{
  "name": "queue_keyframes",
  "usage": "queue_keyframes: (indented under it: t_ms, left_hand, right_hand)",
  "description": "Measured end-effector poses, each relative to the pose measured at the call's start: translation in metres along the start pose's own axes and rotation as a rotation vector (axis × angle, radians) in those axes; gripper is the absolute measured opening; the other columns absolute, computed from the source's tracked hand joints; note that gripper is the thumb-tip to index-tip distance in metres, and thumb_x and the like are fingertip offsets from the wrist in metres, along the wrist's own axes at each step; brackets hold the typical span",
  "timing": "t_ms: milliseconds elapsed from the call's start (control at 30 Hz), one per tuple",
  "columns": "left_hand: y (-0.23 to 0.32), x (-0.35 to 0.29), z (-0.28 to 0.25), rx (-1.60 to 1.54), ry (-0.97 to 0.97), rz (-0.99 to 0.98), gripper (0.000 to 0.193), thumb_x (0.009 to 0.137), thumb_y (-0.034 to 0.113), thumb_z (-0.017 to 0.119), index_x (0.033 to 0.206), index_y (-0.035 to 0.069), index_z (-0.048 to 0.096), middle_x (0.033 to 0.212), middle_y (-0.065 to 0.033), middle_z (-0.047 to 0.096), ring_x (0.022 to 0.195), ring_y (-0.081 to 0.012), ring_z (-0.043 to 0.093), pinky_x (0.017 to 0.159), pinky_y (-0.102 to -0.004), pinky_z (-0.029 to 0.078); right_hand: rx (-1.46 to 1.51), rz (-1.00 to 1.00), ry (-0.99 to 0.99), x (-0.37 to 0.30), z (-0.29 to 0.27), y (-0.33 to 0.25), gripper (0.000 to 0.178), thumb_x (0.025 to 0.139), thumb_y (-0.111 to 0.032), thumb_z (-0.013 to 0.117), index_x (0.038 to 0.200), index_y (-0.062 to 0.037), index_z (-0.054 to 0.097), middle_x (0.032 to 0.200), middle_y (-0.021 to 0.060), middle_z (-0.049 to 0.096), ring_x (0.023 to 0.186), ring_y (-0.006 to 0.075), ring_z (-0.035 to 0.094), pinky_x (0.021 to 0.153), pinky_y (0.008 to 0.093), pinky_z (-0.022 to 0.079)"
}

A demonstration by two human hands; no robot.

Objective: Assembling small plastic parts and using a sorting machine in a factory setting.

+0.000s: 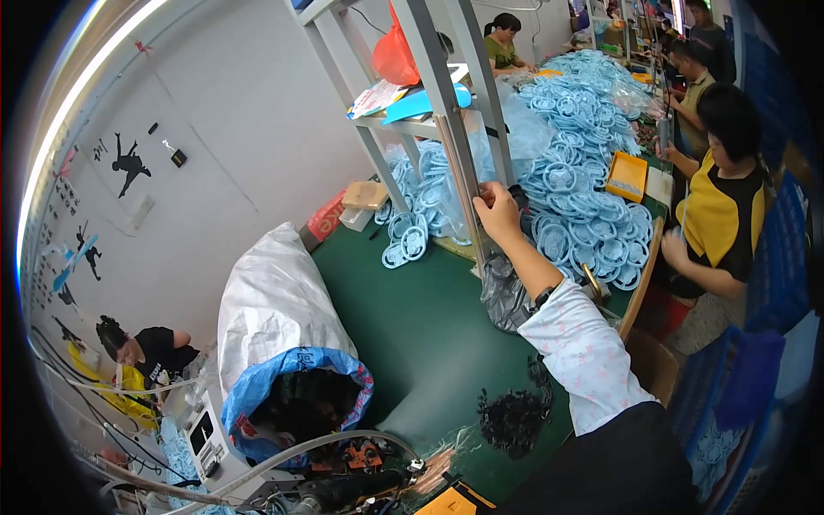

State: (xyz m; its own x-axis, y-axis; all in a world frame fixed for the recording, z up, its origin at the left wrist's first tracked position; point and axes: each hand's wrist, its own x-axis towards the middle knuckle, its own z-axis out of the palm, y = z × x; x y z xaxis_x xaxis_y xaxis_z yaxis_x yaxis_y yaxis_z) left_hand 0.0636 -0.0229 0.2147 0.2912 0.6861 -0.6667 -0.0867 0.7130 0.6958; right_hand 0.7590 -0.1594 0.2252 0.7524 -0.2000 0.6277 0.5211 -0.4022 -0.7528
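My right hand [498,212] reaches up and forward to the grey metal rack [429,64] on the bench. Its fingers are curled and closed at the thin copper-coloured rods [459,176], which stand upright along the rack's post. The fingertips are partly hidden, so how many rods they grip does not show. A watch is on that wrist, below a pale patterned sleeve. Under the forearm, a crumpled grey plastic bag [505,293] sits at the foot of the post. My left hand is out of view.
A white woven sack [279,292] lies open on the green bench [403,335]. Small black parts [513,421] are piled near me, beside a machine with a hose [335,438]. Light-blue plastic rings [562,176] heap beyond the rack, near a yellow tray [627,176]. Co-workers [725,202] sit to the right.
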Motion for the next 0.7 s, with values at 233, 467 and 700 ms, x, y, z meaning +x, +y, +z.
queue_keyframes:
  t_ms: [233,467,700]
  left_hand:
    - [0.0,-0.008,0.006,-0.029,-0.027,0.029,0.058,0.08,0.045,0.043,0.125,0.009,0.046,0.119,-0.0099,0.054,0.107,-0.0295,0.053,0.085,-0.0465,0.045]
    - [-0.022,-0.047,-0.019,-0.315,-0.021,0.104,0.059,0.08,0.043,0.044,0.123,0.004,0.046,0.12,-0.0123,0.054,0.109,-0.0307,0.052,0.093,-0.0448,0.04]
    - [-0.024,-0.03,-0.028,-0.523,-0.151,0.067,0.052,0.081,0.03,0.045,0.123,-0.001,0.044,0.116,-0.0163,0.055,0.105,-0.0294,0.055,0.092,-0.0425,0.042]
  right_hand:
    - [-0.095,-0.052,-0.091,0.0,-0.026,-0.039,0.015,0.075,-0.015,0.062,0.079,-0.0005,0.059,0.072,0.0093,0.059,0.065,0.0194,0.058,0.06,0.0342,0.046]
    - [0.835,0.388,-0.945,-0.034,-0.092,-0.118,0.02,0.088,-0.017,0.055,0.075,-0.0024,0.056,0.067,0.0047,0.059,0.055,0.0103,0.053,0.053,0.0231,0.045]
    - [1.033,-0.012,-1.769,-0.142,-0.184,-0.188,0.012,0.079,0.0,0.06,0.085,0.0102,0.062,0.085,0.021,0.063,0.072,0.0261,0.063,0.064,0.0328,0.051]
